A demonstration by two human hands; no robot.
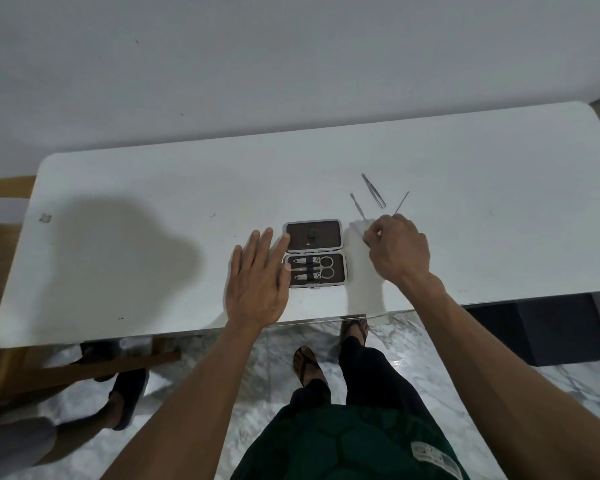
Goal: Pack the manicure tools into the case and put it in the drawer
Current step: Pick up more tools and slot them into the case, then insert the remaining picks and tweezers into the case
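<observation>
A small brown manicure case [313, 252] lies open on the white table [153, 188]. Its near half holds scissors [323, 267] and two clippers under a strap. My left hand [258, 280] rests flat beside the case, fingertips touching its left edge. To the right, my right hand [397, 249] hovers with fingers pinched at the near end of a thin cuticle pusher [358, 206]. Tweezers [374, 190] and a slim needle-like tool [402, 201] lie loose just beyond it. No drawer is in view.
The wall runs along the table's far side. A wooden piece of furniture [4, 188] stands at the left. Under the table's near edge I see my own sandalled feet [307, 365] on marble floor, and another person's foot [127, 400] at lower left.
</observation>
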